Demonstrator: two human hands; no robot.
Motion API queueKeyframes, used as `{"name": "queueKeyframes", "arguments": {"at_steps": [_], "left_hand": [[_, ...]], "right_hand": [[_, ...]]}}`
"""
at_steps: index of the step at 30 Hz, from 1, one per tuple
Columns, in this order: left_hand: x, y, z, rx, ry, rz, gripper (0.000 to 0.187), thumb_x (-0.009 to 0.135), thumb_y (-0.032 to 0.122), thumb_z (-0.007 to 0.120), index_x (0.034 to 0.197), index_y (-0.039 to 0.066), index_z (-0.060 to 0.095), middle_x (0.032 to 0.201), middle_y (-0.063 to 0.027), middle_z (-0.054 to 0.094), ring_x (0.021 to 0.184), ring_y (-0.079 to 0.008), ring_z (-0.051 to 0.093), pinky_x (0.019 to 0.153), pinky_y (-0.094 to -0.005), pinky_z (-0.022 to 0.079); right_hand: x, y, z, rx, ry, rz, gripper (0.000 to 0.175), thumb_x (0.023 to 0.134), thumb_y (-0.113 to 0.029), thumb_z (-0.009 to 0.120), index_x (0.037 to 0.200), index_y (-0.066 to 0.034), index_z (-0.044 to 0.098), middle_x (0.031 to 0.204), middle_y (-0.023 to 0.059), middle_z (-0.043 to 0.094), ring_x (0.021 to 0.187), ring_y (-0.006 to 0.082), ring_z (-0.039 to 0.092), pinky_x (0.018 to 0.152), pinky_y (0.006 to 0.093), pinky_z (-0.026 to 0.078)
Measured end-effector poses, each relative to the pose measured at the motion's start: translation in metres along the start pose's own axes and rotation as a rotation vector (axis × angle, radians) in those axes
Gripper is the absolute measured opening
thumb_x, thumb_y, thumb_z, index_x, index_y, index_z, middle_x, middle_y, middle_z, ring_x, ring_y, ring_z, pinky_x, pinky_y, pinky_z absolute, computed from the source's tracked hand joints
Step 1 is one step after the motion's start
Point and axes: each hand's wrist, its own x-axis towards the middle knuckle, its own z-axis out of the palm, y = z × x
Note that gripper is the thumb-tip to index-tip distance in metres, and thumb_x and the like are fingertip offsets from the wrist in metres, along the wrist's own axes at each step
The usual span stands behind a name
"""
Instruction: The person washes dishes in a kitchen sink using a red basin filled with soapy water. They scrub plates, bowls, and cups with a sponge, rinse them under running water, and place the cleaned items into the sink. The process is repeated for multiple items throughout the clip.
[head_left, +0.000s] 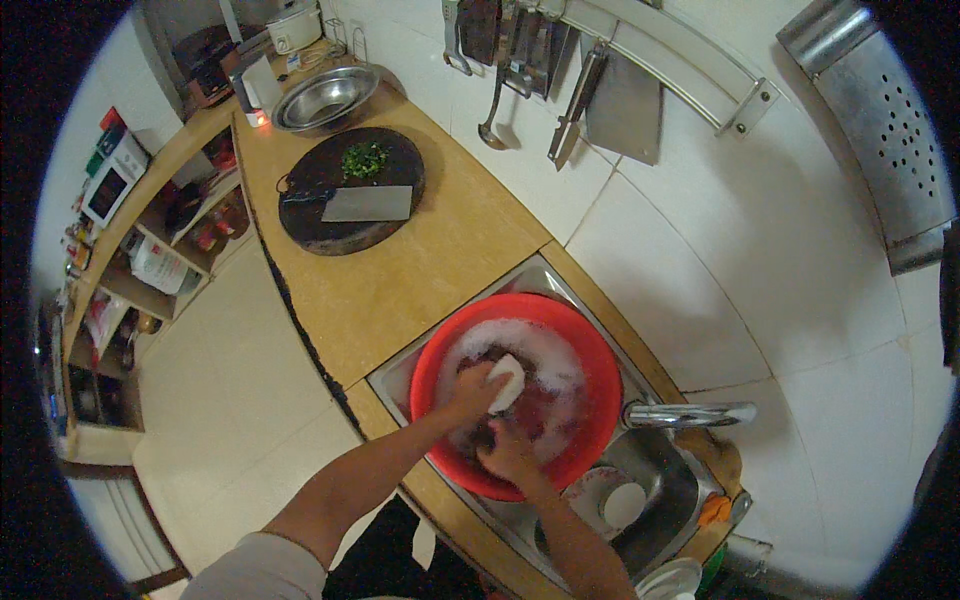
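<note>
A large red plastic basin (517, 304) of foamy water sits over the steel sink. Inside it, my left hand (476, 391) grips a white rounded object (508, 384), which looks like a small dish. Close below, also in the basin, is my right hand (514, 454); its fingers are curled near the water, and whether they hold anything is unclear. White suds (544, 349) float mostly along the far side. The water hides whatever lies under it.
A chrome faucet (690, 415) juts beside the basin. Dishes (624, 504) lie in the right sink bowl (667, 465). On the counter (450, 247), a cleaver (367, 204) and chopped greens (365, 160) rest on a round cutting board (300, 229). Steel bowls (326, 97) stand behind.
</note>
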Motion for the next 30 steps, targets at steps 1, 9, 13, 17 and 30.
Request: {"name": "queueKeyframes", "arguments": {"at_steps": [1, 9, 13, 17, 30], "left_hand": [[0.004, 0.005, -0.007, -0.008, 0.038, -0.061, 0.043, 0.099, 0.042, 0.063, 0.117, 0.004, 0.073, 0.095, -0.0232, 0.075, 0.094, -0.0400, 0.073, 0.084, -0.0491, 0.055], [0.010, 0.009, -0.027, -0.426, 0.034, -0.171, 0.046, 0.102, 0.044, 0.059, 0.110, 0.001, 0.075, 0.087, -0.0208, 0.074, 0.078, -0.0240, 0.072, 0.073, -0.0429, 0.055], [0.000, -0.032, -0.028, -0.194, -0.008, -0.168, 0.050, 0.103, 0.046, 0.057, 0.109, 0.000, 0.073, 0.085, -0.0187, 0.072, 0.077, -0.0232, 0.069, 0.073, -0.0425, 0.054], [-0.016, -0.029, 0.018, -0.934, 0.053, -0.329, 0.051, 0.104, 0.048, 0.056, 0.106, 0.000, 0.071, 0.081, -0.0151, 0.069, 0.074, -0.0232, 0.066, 0.073, -0.0422, 0.052], [-0.056, 0.021, 0.026, -0.749, 0.338, -0.214, 0.043, 0.107, 0.039, 0.056, 0.108, 0.000, 0.073, 0.094, -0.0056, 0.073, 0.082, -0.0156, 0.066, 0.068, -0.0306, 0.053]], "right_hand": [[-0.002, -0.009, -0.001, -0.156, -0.010, -0.063, 0.046, 0.095, -0.020, 0.058, 0.138, -0.0066, 0.054, 0.132, 0.0193, 0.062, 0.111, 0.0412, 0.063, 0.088, 0.0572, 0.051], [0.018, 0.058, -0.011, 0.189, -0.102, 0.107, 0.039, 0.093, -0.015, 0.059, 0.131, -0.0097, 0.063, 0.137, 0.0191, 0.057, 0.128, 0.0415, 0.052, 0.105, 0.0596, 0.044], [0.023, -0.030, -0.107, 1.154, 0.101, 0.476, 0.033, 0.092, -0.019, 0.064, 0.122, -0.0067, 0.069, 0.136, 0.0178, 0.057, 0.127, 0.0387, 0.051, 0.110, 0.0519, 0.040], [0.050, -0.116, -0.146, 0.380, 0.573, 0.060, 0.033, 0.089, -0.023, 0.068, 0.116, -0.0028, 0.070, 0.122, 0.0188, 0.065, 0.109, 0.0345, 0.063, 0.098, 0.0478, 0.049], [0.080, 0.042, -0.046, 1.873, 0.124, 0.772, 0.045, 0.097, -0.049, 0.058, 0.120, -0.0124, 0.069, 0.116, 0.0064, 0.070, 0.103, 0.0293, 0.067, 0.090, 0.0457, 0.056]]}}
